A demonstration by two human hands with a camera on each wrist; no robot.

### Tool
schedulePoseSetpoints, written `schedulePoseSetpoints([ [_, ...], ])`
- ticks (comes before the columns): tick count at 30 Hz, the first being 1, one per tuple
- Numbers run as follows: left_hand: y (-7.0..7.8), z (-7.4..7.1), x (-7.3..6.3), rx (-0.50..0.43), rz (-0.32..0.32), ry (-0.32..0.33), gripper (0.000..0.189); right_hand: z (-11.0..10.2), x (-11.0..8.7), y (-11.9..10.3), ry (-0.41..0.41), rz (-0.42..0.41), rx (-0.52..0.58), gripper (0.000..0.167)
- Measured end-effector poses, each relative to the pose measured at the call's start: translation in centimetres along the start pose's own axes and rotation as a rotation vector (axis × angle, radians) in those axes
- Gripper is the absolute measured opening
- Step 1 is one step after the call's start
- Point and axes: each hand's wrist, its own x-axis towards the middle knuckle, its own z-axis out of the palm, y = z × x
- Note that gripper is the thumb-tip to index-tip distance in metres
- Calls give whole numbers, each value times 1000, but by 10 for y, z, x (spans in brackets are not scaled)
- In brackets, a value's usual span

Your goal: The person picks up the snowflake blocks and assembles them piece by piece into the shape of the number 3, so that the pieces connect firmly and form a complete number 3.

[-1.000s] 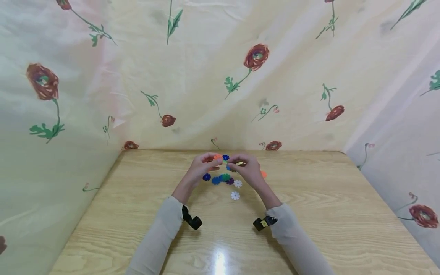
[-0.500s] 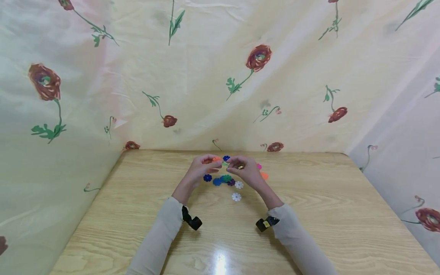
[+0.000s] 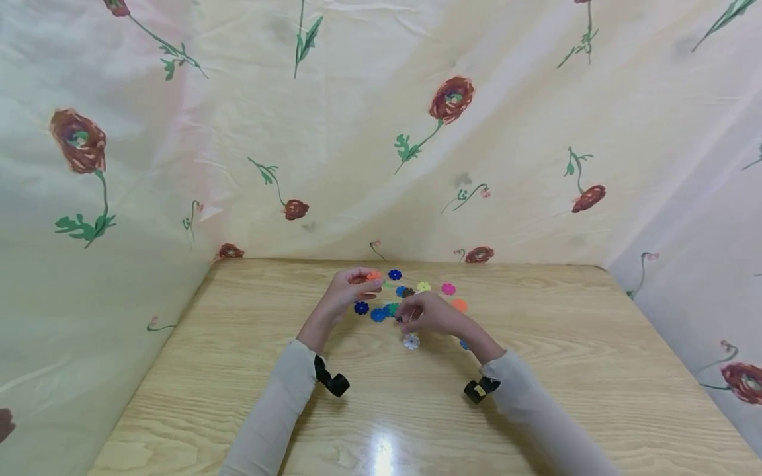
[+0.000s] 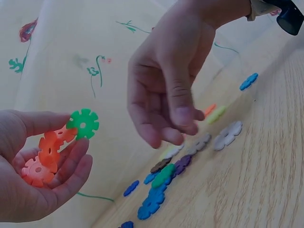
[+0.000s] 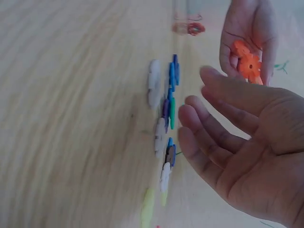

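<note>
My left hand (image 3: 346,292) is raised above the far part of the table and pinches a joined chain of notched orange plastic discs (image 4: 49,151). A green notched disc (image 4: 83,124) sits at the chain's end, between thumb and fingertips. Beside it, my right hand (image 3: 433,313) hovers over the loose discs with fingers loosely bent and nothing between them. Below this hand lie a white disc (image 3: 411,342) and a purple disc (image 4: 182,164), the purple one mostly hidden in the head view. A green disc (image 4: 164,175) overlaps blue discs (image 4: 151,205) to their left.
Around the hands lie more loose discs: dark blue (image 3: 361,308), another dark blue (image 3: 395,274), yellow (image 3: 423,286), brown (image 3: 408,293), pink (image 3: 448,289) and orange (image 3: 459,305). A blue disc (image 3: 464,344) shows beside my right wrist. Flowered cloth (image 3: 333,132) hangs behind the wooden table (image 3: 250,370).
My right hand has moved away from my left hand, down and nearer to me, over the white discs. The left hand stays in place with the orange chain.
</note>
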Motion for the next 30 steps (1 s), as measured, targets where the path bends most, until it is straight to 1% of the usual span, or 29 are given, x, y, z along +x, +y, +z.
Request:
schedulePoseSetpoints([
  [3,0,0,0,-1,-4,-4,30,1,-4,1,-73,6,-49,23],
  [5,-1,-1,0,5,-6,-6,32,1,-7,2,-107,8,-67,24],
  [9,-3,-2,1,11,-14,-4,33,4,-9,4,-142,-2,-89,25],
  [11,-3,-2,2,10,-19,-2,33,5,-10,6,-144,-5,-91,24],
  [18,-3,-2,2,-3,-28,0,35,9,-11,9,-118,12,-75,17],
  [22,-4,-2,2,-11,-27,-2,36,10,-11,9,-101,32,-58,17],
  [26,-4,-2,3,-9,-18,-9,38,11,-10,8,-57,62,-52,20],
  [30,-3,-1,3,-20,-14,-11,37,8,-6,10,14,81,-41,17],
])
